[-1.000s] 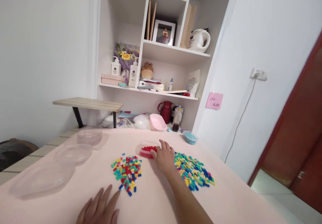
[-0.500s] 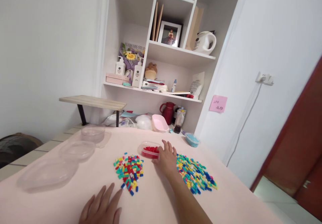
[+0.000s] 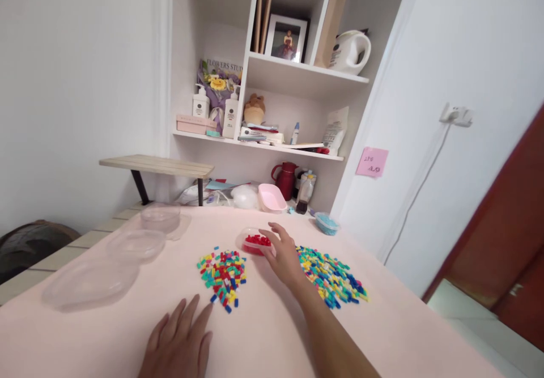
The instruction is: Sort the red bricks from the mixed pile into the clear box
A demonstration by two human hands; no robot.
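My right hand (image 3: 281,255) is at the right side of a clear plastic tub (image 3: 240,243) of small red bricks (image 3: 257,241). Its thumb and fingers are apart at the rim, and no brick shows between them. Whether the fingertips touch the tub I cannot tell. My left hand (image 3: 181,335) lies flat with fingers spread, just below a small pile of mixed coloured bricks (image 3: 222,273). Right of my right wrist spreads a larger pile of bricks (image 3: 334,276), mostly blue, green and yellow, partly behind the forearm.
Several clear plastic containers (image 3: 136,245) stand along the left of the pink tabletop (image 3: 178,270). A tub of light blue pieces (image 3: 326,224) sits at the far right. Behind are a pink basin (image 3: 272,198), a red jug (image 3: 286,179) and a low wooden stand (image 3: 157,165).
My right hand has turned, its thumb and fingers now extending toward the red bricks' tub. The left hand stays flat by the small pile. The camera view has shifted slightly.
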